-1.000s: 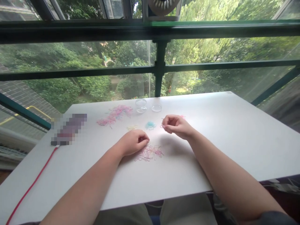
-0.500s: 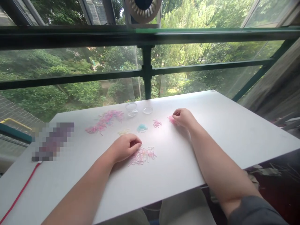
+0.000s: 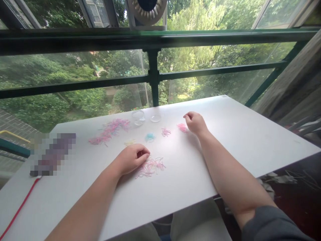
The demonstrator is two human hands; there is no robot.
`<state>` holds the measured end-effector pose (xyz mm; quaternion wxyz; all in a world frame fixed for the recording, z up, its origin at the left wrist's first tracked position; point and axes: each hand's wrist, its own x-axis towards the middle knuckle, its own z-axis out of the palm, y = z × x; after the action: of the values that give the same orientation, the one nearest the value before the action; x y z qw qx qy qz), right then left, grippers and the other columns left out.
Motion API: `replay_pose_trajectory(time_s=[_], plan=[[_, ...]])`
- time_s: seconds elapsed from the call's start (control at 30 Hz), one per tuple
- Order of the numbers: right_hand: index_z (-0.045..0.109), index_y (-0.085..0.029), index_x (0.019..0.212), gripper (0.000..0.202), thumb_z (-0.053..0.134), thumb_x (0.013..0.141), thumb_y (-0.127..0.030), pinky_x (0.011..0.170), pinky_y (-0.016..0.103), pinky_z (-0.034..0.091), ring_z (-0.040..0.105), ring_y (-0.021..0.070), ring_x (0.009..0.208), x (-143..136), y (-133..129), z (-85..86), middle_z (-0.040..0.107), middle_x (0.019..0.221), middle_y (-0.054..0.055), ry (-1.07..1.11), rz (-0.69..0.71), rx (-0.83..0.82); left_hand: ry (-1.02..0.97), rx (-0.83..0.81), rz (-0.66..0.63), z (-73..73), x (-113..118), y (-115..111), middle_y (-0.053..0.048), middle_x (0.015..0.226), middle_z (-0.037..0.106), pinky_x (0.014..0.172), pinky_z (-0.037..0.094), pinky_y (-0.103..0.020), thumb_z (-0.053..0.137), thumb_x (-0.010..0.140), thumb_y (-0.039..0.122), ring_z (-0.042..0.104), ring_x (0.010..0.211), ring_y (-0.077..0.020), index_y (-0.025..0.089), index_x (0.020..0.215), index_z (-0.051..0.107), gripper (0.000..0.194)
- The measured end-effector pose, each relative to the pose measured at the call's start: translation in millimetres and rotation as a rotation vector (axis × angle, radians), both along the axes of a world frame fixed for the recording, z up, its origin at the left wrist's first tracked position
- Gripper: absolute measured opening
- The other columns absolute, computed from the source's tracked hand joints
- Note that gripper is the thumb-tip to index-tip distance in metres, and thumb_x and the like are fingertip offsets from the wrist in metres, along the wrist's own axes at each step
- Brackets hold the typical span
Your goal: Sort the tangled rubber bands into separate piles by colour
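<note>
As the right hand (image 3: 197,123) comes up off the bright pink bunch of loops (image 3: 182,127), which it partly covered half a second ago, that bunch is plain to see on the worktop (image 3: 238,134)! Looks like a set-down just made, one more loop dealt with, though the release itself stays hidden. No loop shows in those curled fingers; whether they pinch anything, can't tell. Nearer us, the left hand (image 3: 132,158) stays parked at the edge of the mixed pile (image 3: 151,167), fingers loosely bent towards the thumb, any grip hidden. Any writing? None readable, and the pixelated item (image 3: 54,154) over left gives nothing away.
</note>
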<state>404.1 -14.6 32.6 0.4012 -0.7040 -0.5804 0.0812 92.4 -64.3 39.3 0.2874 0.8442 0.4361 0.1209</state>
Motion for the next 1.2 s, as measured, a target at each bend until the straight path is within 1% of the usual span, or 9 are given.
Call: replay_pose_trajectory(time_s=[0.07,0.13,0.2,0.27,0.37,0.5,0.7,0.93,1.2], plan=[[0.067,-0.015,0.082,0.025,0.045,0.078,-0.027,0.056,0.025,0.037,0.051,0.0127,0.053,-10.0,-3.4,0.8,0.061,0.061,0.003,0.094,0.081,0.034,-0.003,0.006,-0.003,-0.5,0.2,0.1,-0.002,0.082,0.066,0.066,0.044,-0.027,0.052,0.081,0.034,0.058,0.072,-0.0152,0.02,0.086,0.067,0.021],[0.066,-0.014,0.083,0.025,0.049,0.078,-0.031,0.051,0.024,0.035,0.047,0.0114,0.048,-25.5,-11.0,2.7,0.054,0.053,0.0,0.162,0.266,-0.017,-0.005,0.011,-0.01,-1.4,0.5,0.5,-0.003,0.083,0.066,0.065,0.044,-0.026,0.052,0.08,0.034,0.058,0.072,-0.0152,0.02,0.086,0.067,0.022],[0.066,-0.014,0.083,0.023,0.053,0.076,-0.031,0.049,0.022,0.034,0.046,0.01,0.048,-43.4,-22.2,6.3,0.052,0.051,-0.002,0.156,0.555,-0.178,-0.016,0.011,-0.017,-2.5,0.8,1.0,-0.003,0.084,0.067,0.065,0.044,-0.026,0.052,0.08,0.034,0.058,0.072,-0.015,0.02,0.087,0.067,0.022],[0.067,-0.015,0.086,0.021,0.056,0.075,-0.03,0.051,0.021,0.034,0.048,0.0092,0.05,-59.7,-34.7,11.3,0.056,0.057,-0.002,0.085,0.801,-0.353,-0.03,0.012,-0.02,-3.7,1.1,1.3,-0.003,0.084,0.067,0.066,0.044,-0.026,0.052,0.08,0.033,0.058,0.072,-0.0147,0.02,0.087,0.068,0.021],[0.069,-0.019,0.09,0.022,0.061,0.071,-0.026,0.051,0.021,0.034,0.049,0.0083,0.051,-75.9,-49.5,18.3,0.061,0.063,-0.002,-0.115,1.007,-0.536,-0.039,0.018,-0.029,-4.4,2.0,1.1,-0.002,0.082,0.066,0.065,0.044,-0.025,0.053,0.08,0.033,0.057,0.071,-0.0144,0.02,0.087,0.068,0.021],[0.069,-0.022,0.091,0.023,0.061,0.069,-0.022,0.051,0.021,0.033,0.048,0.0084,0.052,-83.4,-55.6,21.0,0.063,0.066,-0.002,-0.248,1.011,-0.535,-0.037,0.024,-0.032,-3.3,3.8,0.2,-0.002,0.079,0.066,0.063,0.043,-0.025,0.053,0.079,0.032,0.057,0.069,-0.0138,0.019,0.086,0.068,0.02],[0.068,-0.02,0.076,0.012,0.058,0.07,-0.017,0.052,0.021,0.032,0.047,0.0088,0.053,-87.9,-54.9,17.3,0.062,0.064,-0.001,-0.314,0.992,-0.471,-0.036,0.017,-0.023,-3.6,4.4,0.1,-0.001,0.079,0.066,0.063,0.042,-0.024,0.053,0.079,0.032,0.057,0.069,-0.0133,0.02,0.086,0.067,0.02],[0.065,-0.019,0.075,0.011,0.055,0.071,-0.016,0.054,0.022,0.032,0.047,0.01,0.057,-86.3,-54.5,15.3,0.065,0.07,0.001,-0.302,0.996,-0.435,-0.037,0.024,-0.031,-2.1,4.7,-0.6,-0.002,0.078,0.066,0.063,0.043,-0.025,0.052,0.078,0.03,0.057,0.069,-0.014,0.018,0.085,0.068,0.021],[0.059,-0.017,0.078,0.009,0.05,0.076,-0.018,0.056,0.022,0.033,0.048,0.0101,0.059,-84.7,-52.9,16.5,0.062,0.072,0.001,-0.213,0.991,-0.429,-0.073,0.082,-0.02,-3.6,-0.6,1.9,-0.004,0.086,0.063,0.07,0.046,-0.025,0.054,0.074,0.022,0.057,0.073,-0.0133,0.018,0.092,0.068,0.023]])
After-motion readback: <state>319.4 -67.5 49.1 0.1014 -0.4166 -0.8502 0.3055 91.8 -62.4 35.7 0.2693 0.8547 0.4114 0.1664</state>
